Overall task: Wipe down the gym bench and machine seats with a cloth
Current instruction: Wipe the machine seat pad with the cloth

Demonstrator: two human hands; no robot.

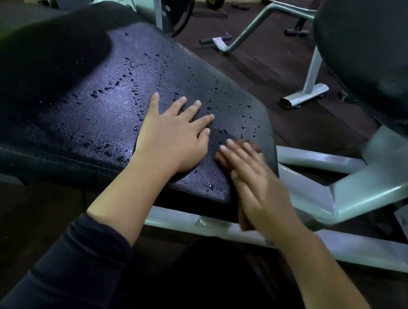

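The black padded bench (77, 95) fills most of the view, its textured vinyl top beaded with droplets (130, 74) scattered from the far edge down to the near right corner, while the left part lies in deep shadow. To the right a second black pad, a machine seat (391, 59), sits on a grey metal frame (370, 187), and neither shows any sign of wiping. The left hand (173, 138) lies flat on the bench with fingers spread and straight, holding nothing. The right hand (255, 179) is blurred at the near right corner, fingers extended and apparently empty, though the blur leaves it uncertain whether the palm touches the pad. No cloth is visible anywhere, so the chief risk is plain: if the hands sweep the wet surface bare, the liquid would likely smear about or run off the rounded corner onto the frame and the dark floor (266, 65) rather than being lifted away. A palm bearing weight on slick vinyl could also slip toward the edge. Droplets in the shadowed area could easily go unnoticed, leaving that patch damp and the bench only partly cleaned.
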